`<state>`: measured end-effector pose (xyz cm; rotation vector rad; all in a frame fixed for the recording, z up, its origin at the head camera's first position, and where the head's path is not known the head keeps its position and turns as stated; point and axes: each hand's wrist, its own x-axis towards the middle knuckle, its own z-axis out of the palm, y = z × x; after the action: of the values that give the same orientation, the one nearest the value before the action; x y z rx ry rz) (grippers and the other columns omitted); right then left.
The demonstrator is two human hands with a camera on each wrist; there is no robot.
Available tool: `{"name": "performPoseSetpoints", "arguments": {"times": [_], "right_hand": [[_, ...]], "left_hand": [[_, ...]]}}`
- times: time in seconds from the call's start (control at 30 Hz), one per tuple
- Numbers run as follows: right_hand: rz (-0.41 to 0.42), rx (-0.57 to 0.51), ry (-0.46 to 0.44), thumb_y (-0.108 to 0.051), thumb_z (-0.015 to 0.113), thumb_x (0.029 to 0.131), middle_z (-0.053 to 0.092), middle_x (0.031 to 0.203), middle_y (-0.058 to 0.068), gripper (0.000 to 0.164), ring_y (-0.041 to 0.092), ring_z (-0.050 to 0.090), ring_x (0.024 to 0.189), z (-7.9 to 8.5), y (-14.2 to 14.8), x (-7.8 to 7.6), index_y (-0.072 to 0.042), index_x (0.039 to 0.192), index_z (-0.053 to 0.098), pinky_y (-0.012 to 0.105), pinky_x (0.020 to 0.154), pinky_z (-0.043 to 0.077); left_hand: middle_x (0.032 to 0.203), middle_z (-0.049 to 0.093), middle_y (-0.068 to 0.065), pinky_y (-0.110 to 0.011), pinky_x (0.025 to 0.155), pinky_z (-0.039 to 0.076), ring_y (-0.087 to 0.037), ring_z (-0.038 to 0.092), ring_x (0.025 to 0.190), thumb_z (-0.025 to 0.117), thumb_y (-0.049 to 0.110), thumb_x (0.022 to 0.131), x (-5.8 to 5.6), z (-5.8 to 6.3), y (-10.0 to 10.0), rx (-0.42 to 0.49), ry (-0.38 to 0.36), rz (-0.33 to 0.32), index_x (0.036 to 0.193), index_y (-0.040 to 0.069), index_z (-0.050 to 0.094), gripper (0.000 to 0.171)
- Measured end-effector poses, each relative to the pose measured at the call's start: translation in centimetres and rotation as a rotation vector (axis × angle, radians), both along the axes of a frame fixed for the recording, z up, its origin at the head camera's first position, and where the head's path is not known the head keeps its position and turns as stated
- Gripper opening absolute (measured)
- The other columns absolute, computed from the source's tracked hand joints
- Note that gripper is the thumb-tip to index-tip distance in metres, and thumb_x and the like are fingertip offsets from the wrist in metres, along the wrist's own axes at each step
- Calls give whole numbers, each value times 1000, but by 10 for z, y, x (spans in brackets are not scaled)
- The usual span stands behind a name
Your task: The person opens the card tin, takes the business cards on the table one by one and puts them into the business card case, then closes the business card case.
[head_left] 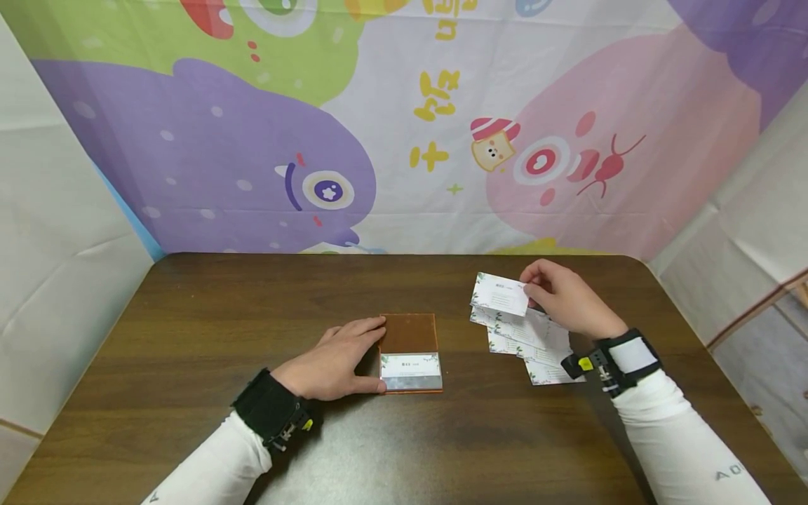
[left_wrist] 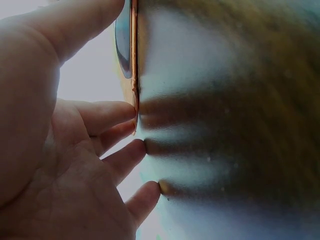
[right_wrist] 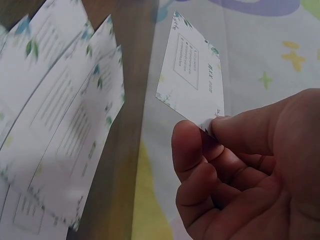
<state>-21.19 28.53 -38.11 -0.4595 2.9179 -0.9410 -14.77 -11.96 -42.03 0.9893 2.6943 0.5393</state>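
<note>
My right hand pinches one white business card by its corner, between thumb and curled fingers. The card, printed with green leaves and small text, is raised over a spread of similar business cards on the table. On the left side of a brown card holder, my left hand rests with fingers stretched, thumb and fingertips at its edge. The holder lies open, and a business card sits in its lower pocket. In the left wrist view, the holder's thin edge shows beside the fingertips.
Both hands work over a dark wooden table. Behind it hangs a cloth backdrop with cartoon figures. White fabric walls stand at the sides. The overlapping loose cards lie to the right of the holder.
</note>
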Motion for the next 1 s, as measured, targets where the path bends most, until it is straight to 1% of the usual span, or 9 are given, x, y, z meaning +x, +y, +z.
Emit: {"name": "performPoseSetpoints", "arguments": {"times": [0.17,0.3,0.53,0.8,1.0], "right_hand": [[35,8,36,-12,59,100,59,93,8,13,22,56,81,4,-9,1,-9,113,59,36,69,49],[59,-2,50,-11,59,100,59,91,8,12,22,55,81,4,-16,1,-9,112,59,35,69,48],[90,-36,30,-11,59,100,62,89,8,10,23,58,80,3,-30,3,-10,110,59,35,70,49],[114,-41,36,-12,59,100,61,90,5,11,20,56,81,1,-48,4,-11,110,60,34,69,48],[134,-43,24,-11,59,99,60,90,4,10,20,55,80,1,-60,6,-12,109,59,33,69,49]], "left_hand": [[163,23,-10,-55,111,22,-27,20,148,67,55,89,0,0,0,2,-3,-2,154,2,36,90],[163,23,-10,-54,112,21,-27,20,148,67,55,89,0,1,0,5,-4,-6,155,2,36,90],[163,23,-10,-54,112,22,-27,20,148,67,55,89,0,0,0,4,-5,-7,155,2,35,90],[163,23,-10,-54,111,22,-27,20,148,67,55,89,0,0,0,3,-1,-6,154,1,36,91],[163,24,-11,-55,111,23,-28,21,148,67,55,89,0,1,0,7,5,-9,154,0,36,90]]}}
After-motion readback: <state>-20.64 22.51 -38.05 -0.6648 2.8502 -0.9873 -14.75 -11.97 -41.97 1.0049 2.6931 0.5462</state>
